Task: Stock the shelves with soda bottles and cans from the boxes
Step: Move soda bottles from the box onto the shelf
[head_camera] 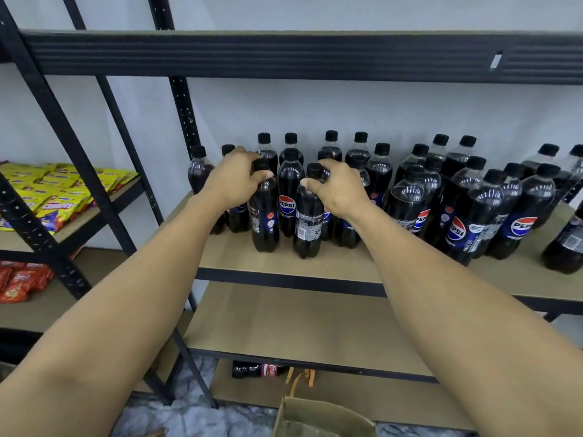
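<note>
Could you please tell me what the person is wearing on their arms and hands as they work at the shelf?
Nothing worn shows. The left hand and the right hand are bare: no gloves, no rings in view. The left forearm and the right forearm are bare too, with no sleeve, watch or bracelet as far as the picture's edge.

Middle shelf (284, 263): the bottle rows (467, 222) stand upright from back to front and run on to the right.
Front pair: the left bottle (265, 222) is held at its cap by the left hand (235, 179). Just beside it, the right bottle (309, 225) is held by the right hand (339, 187).
Bottom shelf (362, 395): a cola bottle (258, 370) lies on its side behind the box (321, 417).
Left rack (104, 209): snack packets (56, 190) are piled on it.
</note>
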`<state>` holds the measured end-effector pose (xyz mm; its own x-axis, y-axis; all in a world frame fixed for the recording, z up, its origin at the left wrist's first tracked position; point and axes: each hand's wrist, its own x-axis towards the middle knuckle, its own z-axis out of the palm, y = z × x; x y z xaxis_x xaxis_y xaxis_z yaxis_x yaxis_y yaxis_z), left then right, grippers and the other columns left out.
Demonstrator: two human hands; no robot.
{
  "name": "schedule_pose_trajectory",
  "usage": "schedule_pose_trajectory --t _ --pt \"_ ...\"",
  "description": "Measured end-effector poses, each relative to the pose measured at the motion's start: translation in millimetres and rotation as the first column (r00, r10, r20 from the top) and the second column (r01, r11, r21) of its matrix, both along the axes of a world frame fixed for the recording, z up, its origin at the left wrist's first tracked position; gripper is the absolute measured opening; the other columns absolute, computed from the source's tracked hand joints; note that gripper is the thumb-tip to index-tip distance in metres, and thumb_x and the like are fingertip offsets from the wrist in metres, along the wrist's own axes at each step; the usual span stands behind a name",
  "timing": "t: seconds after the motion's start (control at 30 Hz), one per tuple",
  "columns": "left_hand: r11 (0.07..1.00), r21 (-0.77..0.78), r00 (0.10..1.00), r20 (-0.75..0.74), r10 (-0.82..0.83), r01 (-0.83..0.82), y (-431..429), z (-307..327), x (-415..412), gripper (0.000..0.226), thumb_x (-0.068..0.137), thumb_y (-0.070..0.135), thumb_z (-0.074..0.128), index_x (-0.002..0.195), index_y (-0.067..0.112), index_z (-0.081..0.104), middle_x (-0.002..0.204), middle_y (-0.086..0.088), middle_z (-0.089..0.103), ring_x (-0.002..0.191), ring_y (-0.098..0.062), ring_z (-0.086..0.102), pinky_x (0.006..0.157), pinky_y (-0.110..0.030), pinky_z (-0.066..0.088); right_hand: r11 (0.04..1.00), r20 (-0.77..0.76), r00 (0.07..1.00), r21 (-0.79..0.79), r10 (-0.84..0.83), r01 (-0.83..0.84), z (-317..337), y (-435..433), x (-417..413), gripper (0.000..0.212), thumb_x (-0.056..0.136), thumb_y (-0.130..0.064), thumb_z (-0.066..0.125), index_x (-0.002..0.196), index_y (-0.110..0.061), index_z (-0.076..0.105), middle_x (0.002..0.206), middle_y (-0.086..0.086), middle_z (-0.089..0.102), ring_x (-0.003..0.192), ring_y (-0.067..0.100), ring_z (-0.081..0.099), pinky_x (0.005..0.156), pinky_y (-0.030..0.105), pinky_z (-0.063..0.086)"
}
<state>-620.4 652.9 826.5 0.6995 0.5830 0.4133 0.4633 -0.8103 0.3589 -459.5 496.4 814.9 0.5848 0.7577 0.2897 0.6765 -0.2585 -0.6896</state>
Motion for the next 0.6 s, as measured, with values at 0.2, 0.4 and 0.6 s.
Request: schedule_pose_trajectory --t 0.2,0.4,0.6 --pt "0.993 -0.111 0.985 0.159 0.067 -0.049 4.4 -18.3 7.0 0.03 0.097 0.036 0.064 0.087 0.008 0.063 0.065 -0.001 0.055 0.062 -0.018 0.054 0.062 -0.033 0.042 1.0 -0.038 0.999 0.0 0.002 -0.002 -0.3 -0.9 -2.6 0.061 0.09 -0.041 0.075 0.139 -0.012 0.055 0.102 0.002 0.07 0.103 0.027 0.068 0.101 0.042 0.052" --pt "0.983 -0.171 0.968 0.23 0.103 -0.064 3.6 -29.8 16.1 0.023 0.096 0.038 0.064 0.091 0.016 0.062 0.076 -0.008 0.055 0.072 -0.027 0.055 0.067 -0.033 0.044 1.0 -0.025 1.0 -0.026 -0.016 0.015 -1.6 3.3 -1.8 0.071 0.087 -0.049 0.075 0.145 -0.017 0.051 0.12 0.01 0.07 0.089 0.025 0.063 0.096 0.045 0.055" --pt "0.972 -0.221 0.96 0.247 0.133 -0.078 0.9 -38.9 11.3 0.03 0.096 0.038 0.063 0.1 0.009 0.069 0.081 -0.02 0.059 0.098 -0.042 0.058 0.081 -0.04 0.047 0.998 0.003 1.0 -0.054 -0.029 0.029 2.5 1.4 -6.3 0.072 0.09 -0.047 0.073 0.148 -0.014 0.047 0.137 0.013 0.062 0.11 0.028 0.065 0.105 0.045 0.05"
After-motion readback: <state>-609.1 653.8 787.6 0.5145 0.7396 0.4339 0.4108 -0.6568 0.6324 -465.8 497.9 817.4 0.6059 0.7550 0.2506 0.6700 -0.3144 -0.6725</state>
